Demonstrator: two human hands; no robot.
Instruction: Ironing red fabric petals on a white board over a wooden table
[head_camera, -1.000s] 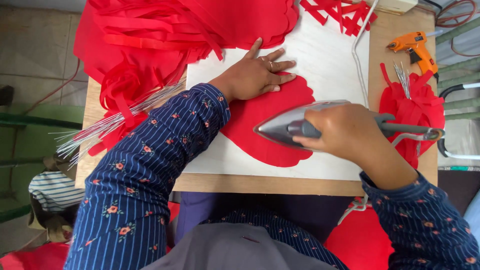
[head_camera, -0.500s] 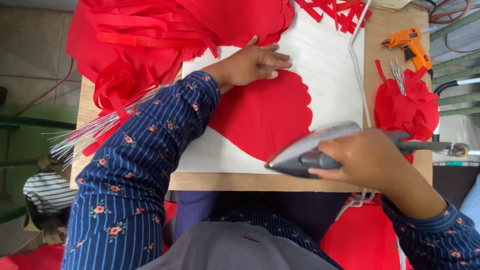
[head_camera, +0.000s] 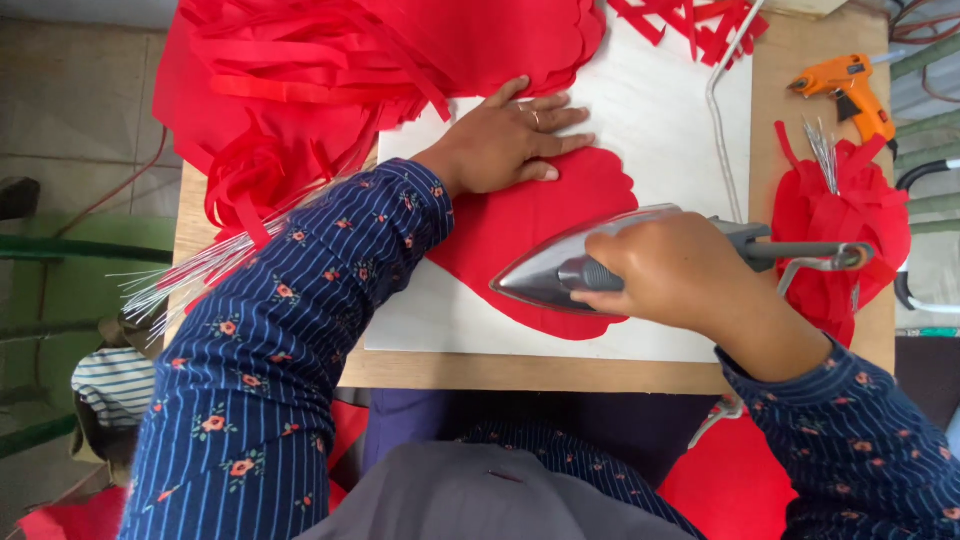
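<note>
My left hand (head_camera: 508, 140) lies flat, fingers spread, on the far edge of a red scalloped cloth piece (head_camera: 520, 225) spread on a white board (head_camera: 660, 120). My right hand (head_camera: 680, 275) grips the handle of a grey electric iron (head_camera: 560, 270), whose pointed tip faces left over the near part of the red cloth. The iron's white cord (head_camera: 722, 130) runs away across the board toward the far edge.
Heaps of red cloth and cut strips (head_camera: 330, 70) cover the far left of the wooden table (head_camera: 500, 370). A bundle of thin wires (head_camera: 180, 280) sticks off the left edge. An orange glue gun (head_camera: 850, 90) and a red flower pile (head_camera: 840, 220) sit at the right.
The iron has slid back and forth over the red cloth and now sits a little left of a moment ago. My left hand stays pressed on the cloth.
</note>
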